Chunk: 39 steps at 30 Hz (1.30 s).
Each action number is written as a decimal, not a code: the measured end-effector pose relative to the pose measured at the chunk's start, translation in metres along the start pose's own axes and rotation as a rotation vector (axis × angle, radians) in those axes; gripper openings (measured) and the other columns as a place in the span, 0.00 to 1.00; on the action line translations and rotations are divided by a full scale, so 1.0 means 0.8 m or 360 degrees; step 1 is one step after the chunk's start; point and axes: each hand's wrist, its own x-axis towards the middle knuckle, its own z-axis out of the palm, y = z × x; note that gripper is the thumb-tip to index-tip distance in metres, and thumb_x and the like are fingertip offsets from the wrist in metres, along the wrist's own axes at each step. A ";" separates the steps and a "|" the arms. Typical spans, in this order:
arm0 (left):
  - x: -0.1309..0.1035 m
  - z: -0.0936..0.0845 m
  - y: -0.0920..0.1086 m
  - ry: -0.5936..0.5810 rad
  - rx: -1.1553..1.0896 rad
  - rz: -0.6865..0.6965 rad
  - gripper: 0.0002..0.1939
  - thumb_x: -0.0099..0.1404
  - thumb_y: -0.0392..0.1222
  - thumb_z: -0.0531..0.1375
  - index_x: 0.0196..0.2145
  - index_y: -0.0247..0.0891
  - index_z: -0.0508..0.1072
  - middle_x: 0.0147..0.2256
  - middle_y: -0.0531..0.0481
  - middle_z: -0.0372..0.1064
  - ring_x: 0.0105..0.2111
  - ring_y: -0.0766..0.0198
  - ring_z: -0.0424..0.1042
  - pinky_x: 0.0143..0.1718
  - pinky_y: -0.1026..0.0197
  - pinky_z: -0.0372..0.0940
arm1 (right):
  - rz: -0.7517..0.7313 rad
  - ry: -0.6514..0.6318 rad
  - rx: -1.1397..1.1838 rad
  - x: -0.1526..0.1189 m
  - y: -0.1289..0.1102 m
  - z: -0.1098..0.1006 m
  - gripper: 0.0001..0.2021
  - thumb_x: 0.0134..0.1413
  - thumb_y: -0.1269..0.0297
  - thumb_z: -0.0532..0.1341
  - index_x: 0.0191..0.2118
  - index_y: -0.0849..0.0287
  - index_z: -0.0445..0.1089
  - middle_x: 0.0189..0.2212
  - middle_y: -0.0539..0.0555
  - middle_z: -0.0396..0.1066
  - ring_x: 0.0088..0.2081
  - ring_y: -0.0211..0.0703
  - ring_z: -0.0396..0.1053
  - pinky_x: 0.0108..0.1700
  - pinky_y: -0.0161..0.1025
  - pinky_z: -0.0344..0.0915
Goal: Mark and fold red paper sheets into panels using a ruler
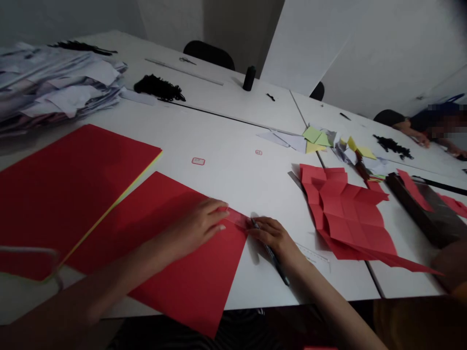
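A large red sheet (175,243) lies before me, its near corner hanging past the table's edge. My left hand (204,221) is bent over the sheet's far edge, fingers closed on one end of a clear ruler (239,218). At the sheet's right corner, my right hand (272,233) pinches a dark pen (275,265), whose tip is by the ruler's other end. Left of the sheet is a stack of red paper (73,180) with a yellow edge. A second clear ruler (315,255) lies partly under my right wrist.
Creased red paper (350,214) lies to the right, near a dark box (419,209). A tall paper pile (54,87) stands at the back left. Black cords (158,88) and a black bottle (249,78) are farther back. Another person's hand (416,133) rests at the far right.
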 end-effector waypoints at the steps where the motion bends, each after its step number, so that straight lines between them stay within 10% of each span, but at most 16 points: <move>1: -0.005 -0.008 -0.008 0.0020 0.0030 -0.0058 0.14 0.71 0.40 0.51 0.50 0.39 0.71 0.52 0.45 0.66 0.52 0.59 0.67 0.54 0.53 0.66 | -0.0006 -0.0002 -0.0036 -0.003 0.000 0.002 0.16 0.66 0.70 0.51 0.56 0.53 0.66 0.53 0.56 0.70 0.59 0.49 0.61 0.55 0.51 0.65; 9: -0.043 -0.012 -0.035 0.0020 0.0223 -0.0284 0.16 0.70 0.47 0.52 0.52 0.41 0.69 0.57 0.43 0.60 0.57 0.54 0.61 0.58 0.49 0.61 | -0.0119 -0.0084 -0.0187 0.023 -0.010 0.013 0.15 0.66 0.69 0.53 0.55 0.53 0.67 0.52 0.54 0.72 0.59 0.48 0.61 0.55 0.50 0.64; 24: 0.011 0.010 -0.011 -0.0023 0.0186 -0.0349 0.15 0.64 0.42 0.59 0.47 0.36 0.66 0.54 0.42 0.55 0.55 0.54 0.61 0.57 0.52 0.60 | -0.0085 -0.0219 -0.0035 0.052 0.022 -0.002 0.17 0.67 0.69 0.50 0.57 0.47 0.65 0.54 0.51 0.70 0.58 0.49 0.61 0.57 0.53 0.61; 34: 0.021 -0.053 -0.016 0.0326 -0.0027 -0.0606 0.21 0.71 0.48 0.46 0.43 0.27 0.70 0.32 0.57 0.68 0.36 0.70 0.69 0.42 0.60 0.61 | 0.0008 -0.0186 0.0016 0.047 0.025 0.006 0.17 0.67 0.69 0.48 0.56 0.47 0.65 0.57 0.49 0.68 0.60 0.50 0.59 0.59 0.53 0.58; 39: 0.029 -0.060 -0.005 0.0503 0.0076 -0.0490 0.13 0.71 0.38 0.49 0.46 0.33 0.70 0.42 0.50 0.70 0.44 0.64 0.70 0.48 0.57 0.65 | -0.0005 -0.0168 -0.0032 0.051 0.018 0.006 0.17 0.67 0.67 0.50 0.56 0.48 0.66 0.56 0.50 0.68 0.57 0.52 0.61 0.57 0.53 0.60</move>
